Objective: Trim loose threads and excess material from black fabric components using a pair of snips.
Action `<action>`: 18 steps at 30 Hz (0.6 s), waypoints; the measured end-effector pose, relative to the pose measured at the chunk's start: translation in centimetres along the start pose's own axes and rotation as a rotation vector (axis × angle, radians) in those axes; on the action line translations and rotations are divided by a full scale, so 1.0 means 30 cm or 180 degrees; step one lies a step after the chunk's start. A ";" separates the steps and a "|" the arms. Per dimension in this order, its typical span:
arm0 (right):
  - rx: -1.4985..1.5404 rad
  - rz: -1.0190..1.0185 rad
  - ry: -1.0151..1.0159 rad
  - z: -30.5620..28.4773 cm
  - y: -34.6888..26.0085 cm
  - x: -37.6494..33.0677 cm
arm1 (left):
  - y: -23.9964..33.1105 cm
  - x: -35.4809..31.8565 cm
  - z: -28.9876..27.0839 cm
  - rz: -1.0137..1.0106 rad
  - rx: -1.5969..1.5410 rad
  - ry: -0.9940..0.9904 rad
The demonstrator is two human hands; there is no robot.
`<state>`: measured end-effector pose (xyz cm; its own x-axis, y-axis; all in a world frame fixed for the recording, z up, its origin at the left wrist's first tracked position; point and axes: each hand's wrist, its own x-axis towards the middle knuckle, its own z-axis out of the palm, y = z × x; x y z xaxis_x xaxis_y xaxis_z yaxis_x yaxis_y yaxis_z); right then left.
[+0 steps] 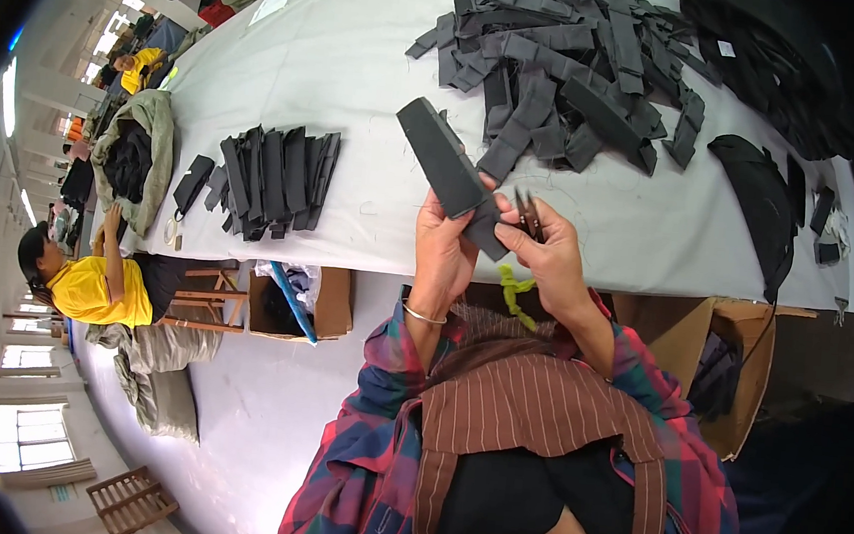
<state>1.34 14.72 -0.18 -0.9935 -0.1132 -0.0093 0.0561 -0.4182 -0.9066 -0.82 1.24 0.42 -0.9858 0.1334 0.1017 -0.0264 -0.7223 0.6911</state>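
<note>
My left hand [444,246] is closed round a dark grey folded fabric piece [441,156], which slants up and to the left over the white table. Small dark thread snips [528,215] sit in my right hand [556,262], blades pointing away from me. The thumb and fingers of that hand also pinch the near end of the fabric piece. Beyond my hands lies a large loose heap of similar grey fabric pieces [619,51]. To the left, several more are lined up in a neater row [278,180].
Black cloth [778,79] and a curved black piece [758,208] cover the table's right side. Cardboard boxes [334,305] stand below the table edge. A yellow-green strip [515,292] hangs by my right wrist. At the left, a person in yellow [94,286] works beside a sack [156,145].
</note>
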 end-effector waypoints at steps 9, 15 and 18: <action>-0.2399 -0.1718 0.0080 -0.038 -0.139 0.089 | 0.041 -0.020 -0.010 -0.0084 0.0335 -0.0026; -0.3050 -0.2123 -0.0123 -0.019 -0.149 0.119 | 0.034 -0.039 -0.012 -0.0280 0.0665 -0.0044; -0.3173 -0.2138 -0.0071 -0.021 -0.140 0.129 | 0.034 -0.046 -0.007 -0.0293 0.0698 0.0009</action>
<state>-2.80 16.60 3.32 -0.7926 -0.1595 0.5885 -0.5832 0.4801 -0.6553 0.47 0.17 0.83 -0.9814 0.1897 0.0292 -0.0799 -0.5424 0.8363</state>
